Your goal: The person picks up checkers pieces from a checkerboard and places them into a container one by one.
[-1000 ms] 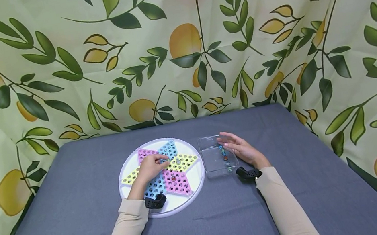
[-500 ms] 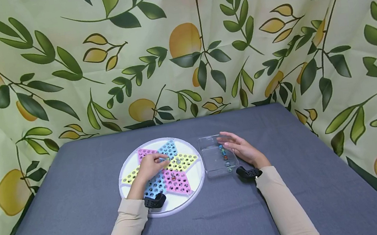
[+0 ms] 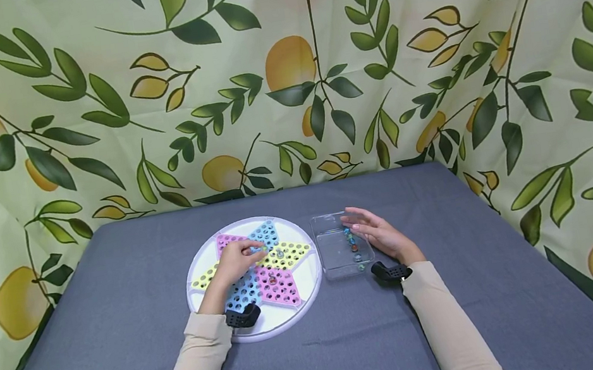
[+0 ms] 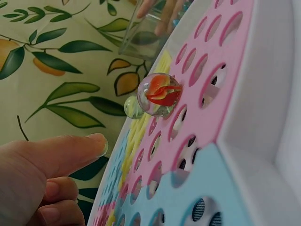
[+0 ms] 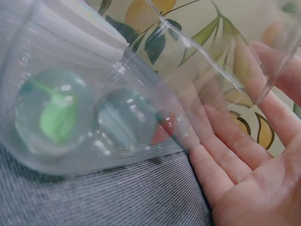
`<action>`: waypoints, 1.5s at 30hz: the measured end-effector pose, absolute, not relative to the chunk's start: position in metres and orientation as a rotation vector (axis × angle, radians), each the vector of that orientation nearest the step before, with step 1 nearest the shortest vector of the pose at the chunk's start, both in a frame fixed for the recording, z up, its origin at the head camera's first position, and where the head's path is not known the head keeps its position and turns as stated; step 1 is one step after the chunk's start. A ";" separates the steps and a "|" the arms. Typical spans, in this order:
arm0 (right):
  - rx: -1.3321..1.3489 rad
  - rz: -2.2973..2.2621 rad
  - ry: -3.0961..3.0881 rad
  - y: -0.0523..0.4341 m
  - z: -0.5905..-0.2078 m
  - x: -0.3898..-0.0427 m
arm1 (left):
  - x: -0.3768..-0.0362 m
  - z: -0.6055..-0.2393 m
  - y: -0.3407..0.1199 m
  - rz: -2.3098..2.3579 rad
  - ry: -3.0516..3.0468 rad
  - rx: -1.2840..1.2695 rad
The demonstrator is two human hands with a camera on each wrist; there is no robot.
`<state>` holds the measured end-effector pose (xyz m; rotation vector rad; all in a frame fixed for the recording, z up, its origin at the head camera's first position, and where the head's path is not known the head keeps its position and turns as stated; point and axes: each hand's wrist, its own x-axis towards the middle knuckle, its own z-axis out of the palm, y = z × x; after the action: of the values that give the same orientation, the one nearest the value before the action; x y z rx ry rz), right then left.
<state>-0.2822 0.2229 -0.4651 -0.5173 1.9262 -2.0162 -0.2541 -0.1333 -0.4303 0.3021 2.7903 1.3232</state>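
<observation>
Setting marbles (image 3: pixel 354 248) one by one into the holes of a round board (image 3: pixel 306 287) seems to be the work in hand, and it looks barely begun. The board sits left of centre in the lower half of the frame; a red-swirled marble (image 4: pixel 162 94) rests on its pink part and a pale green marble (image 4: pixel 133 107) shows beyond it. Above the middle of the star hovers the left hand (image 3: pixel 236 263), one digit stretched out and others curled; whether a marble is pinched at the tips cannot be told. If one is, the next move likely calls for lowering it squarely over a hole and letting go gently. Just right of the board stands a clear box (image 3: pixel 335 251), its marbles lined along the right side. The right hand (image 3: pixel 381 236) grasps nothing, its fingers straight along that side wall, probably steadying it. These fingers partly cover the upper marbles, while the left hand hides part of the star, so a hasty reach might knock a marble loose. Grey cloth (image 3: pixel 323 366) covers the table, and a leaf-and-fruit curtain (image 3: pixel 154 155) fills the upper frame.
</observation>
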 end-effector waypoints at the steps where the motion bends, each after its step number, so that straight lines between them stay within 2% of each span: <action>1: -0.514 -2.016 1.926 0.223 -0.465 -0.282 | -0.254 -0.430 -0.133 1.323 2.790 0.299; 11: -0.512 -2.008 1.933 0.223 -0.466 -0.282 | -0.251 -0.423 -0.130 1.345 2.764 0.277; 45: -0.495 -1.996 1.952 0.223 -0.464 -0.282 | -0.237 -0.412 -0.103 1.421 2.677 0.507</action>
<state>-0.2821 0.2230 -0.4642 -0.4952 1.9519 -1.9958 -0.2373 -0.1026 -0.4119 0.5069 2.6771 1.4210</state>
